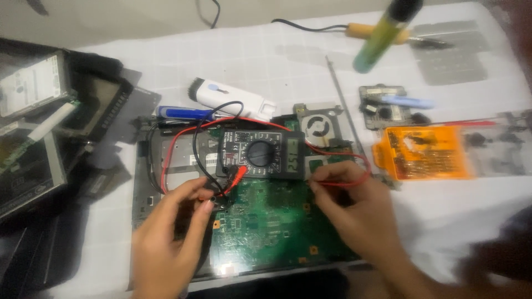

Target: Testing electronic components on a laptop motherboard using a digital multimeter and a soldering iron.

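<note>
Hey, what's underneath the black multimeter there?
The multimeter lies on the opened laptop, over the top edge of the green circuit board, with a fan just behind. What sits directly beneath its body is covered.

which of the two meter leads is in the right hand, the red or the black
The red lead: it loops from the multimeter to the right hand. The black lead runs to the left hand.
</note>
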